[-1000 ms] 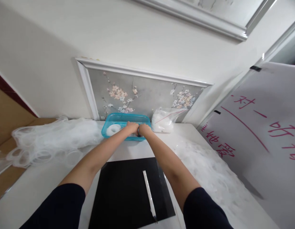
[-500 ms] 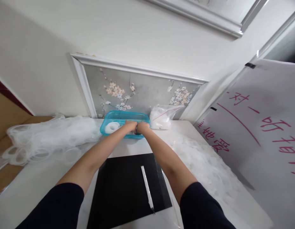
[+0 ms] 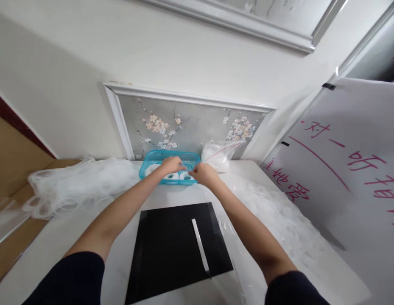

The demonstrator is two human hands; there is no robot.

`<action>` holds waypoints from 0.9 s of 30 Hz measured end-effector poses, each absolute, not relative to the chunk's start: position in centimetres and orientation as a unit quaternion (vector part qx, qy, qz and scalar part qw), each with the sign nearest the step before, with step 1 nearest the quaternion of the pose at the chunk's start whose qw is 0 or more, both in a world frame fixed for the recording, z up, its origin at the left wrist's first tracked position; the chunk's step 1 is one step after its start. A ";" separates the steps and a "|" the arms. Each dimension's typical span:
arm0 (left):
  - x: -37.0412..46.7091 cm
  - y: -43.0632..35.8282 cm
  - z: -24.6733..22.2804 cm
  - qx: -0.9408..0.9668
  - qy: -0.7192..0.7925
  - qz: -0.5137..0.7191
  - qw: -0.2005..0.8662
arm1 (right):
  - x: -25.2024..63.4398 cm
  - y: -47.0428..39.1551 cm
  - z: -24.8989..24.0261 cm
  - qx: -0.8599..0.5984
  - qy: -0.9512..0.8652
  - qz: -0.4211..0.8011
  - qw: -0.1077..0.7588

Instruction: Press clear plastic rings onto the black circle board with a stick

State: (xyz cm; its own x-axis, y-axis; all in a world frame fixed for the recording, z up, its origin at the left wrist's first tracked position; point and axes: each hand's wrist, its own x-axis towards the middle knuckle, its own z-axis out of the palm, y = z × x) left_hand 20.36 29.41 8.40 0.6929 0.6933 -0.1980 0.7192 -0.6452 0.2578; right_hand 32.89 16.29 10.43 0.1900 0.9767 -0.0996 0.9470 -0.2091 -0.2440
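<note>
We see the white table [image 3: 171, 199] running out under both our arms, its far edge meeting the wall just beyond our hands and its right edge lying well to the right of our right hand [image 3: 204, 173]. A heap of clear plastic film [image 3: 72, 184] fills the table to the left of our left hand [image 3: 170, 164], and more crinkled film [image 3: 279, 220] spreads right of the right hand, so bare table shows only between the arms. There, nearer to us than both hands, lies a black mat [image 3: 171, 250] with a slim white tool [image 3: 201, 248] on its right half, square edges clear of the film. The blue basket [image 3: 155, 159] stands at the table's far edge; our left hand rests curled over its inside, our right hand sits at its near right rim, fingers pinched, though we cannot tell what either grips. White tape rolls [image 3: 185, 176] lie in the basket between the hands. A clear bag [image 3: 220, 154] sits just beyond the right hand.
</note>
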 end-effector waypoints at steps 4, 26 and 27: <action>13.8 23.8 8.0 0.915 0.375 0.050 0.137 | 31.1 4.9 5.0 -0.765 -0.603 0.218 0.067; -6.9 22.3 9.2 0.824 0.561 0.081 0.017 | 26.8 -5.3 -1.8 -0.643 -0.287 0.505 0.498; -6.7 22.7 11.4 0.806 0.582 0.108 0.011 | 26.9 -5.6 -2.0 -0.644 -0.278 0.499 0.508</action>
